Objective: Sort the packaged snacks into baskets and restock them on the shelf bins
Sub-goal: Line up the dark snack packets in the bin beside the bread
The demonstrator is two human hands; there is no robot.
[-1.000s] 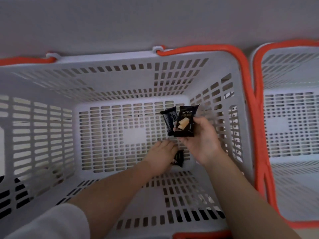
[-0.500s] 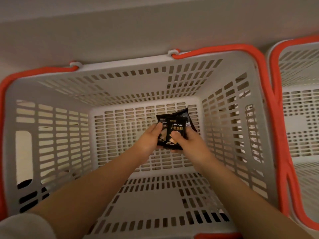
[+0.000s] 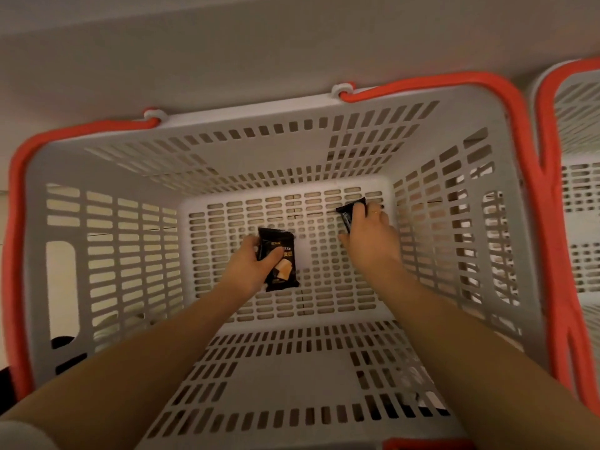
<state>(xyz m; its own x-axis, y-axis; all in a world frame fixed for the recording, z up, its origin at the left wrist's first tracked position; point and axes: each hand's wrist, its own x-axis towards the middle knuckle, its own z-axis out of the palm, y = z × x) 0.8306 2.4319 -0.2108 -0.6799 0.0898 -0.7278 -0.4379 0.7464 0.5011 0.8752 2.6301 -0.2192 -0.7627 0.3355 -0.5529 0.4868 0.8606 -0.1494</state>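
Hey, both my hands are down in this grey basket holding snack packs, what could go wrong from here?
1. The right hand pinches its black snack pack near one end only, hard against the basket corner; it may slip or snag on the slotted wall.
2. The left hand holds the dry cake pack from one side, so squeezing might crush the cake.
3. Both forearms reach deep inside, so lifting out carelessly might knock the orange handle.

Second basket cut off right.
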